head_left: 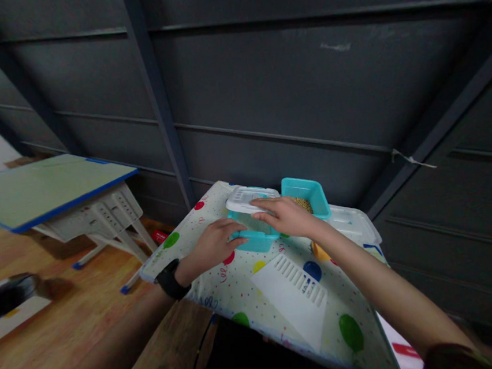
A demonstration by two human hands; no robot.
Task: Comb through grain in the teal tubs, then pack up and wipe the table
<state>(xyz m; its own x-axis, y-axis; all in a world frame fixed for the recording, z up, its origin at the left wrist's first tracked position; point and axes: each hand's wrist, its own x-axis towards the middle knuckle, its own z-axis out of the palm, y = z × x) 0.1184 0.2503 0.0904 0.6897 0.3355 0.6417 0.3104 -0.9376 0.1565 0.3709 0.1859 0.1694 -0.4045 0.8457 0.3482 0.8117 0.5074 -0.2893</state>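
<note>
A teal plastic box (pixel 255 240) stands on a small table covered by a dotted cloth (pixel 220 280). My left hand (pixel 217 244) grips the box's near left side, fingers curled against it. A white slotted lid (pixel 247 198) lies on top of the box, and my right hand (pixel 284 215) rests on that lid's right edge with fingers pressed down. A second teal box (pixel 306 192) holding brown grains sits open just behind my right hand.
A white slotted lid (pixel 294 296) lies flat on the cloth in front. A clear lidded container (pixel 354 224) sits at the right. A dark panelled wall (pixel 306 86) stands close behind. A green-topped desk (pixel 46 189) stands on the wooden floor at the left.
</note>
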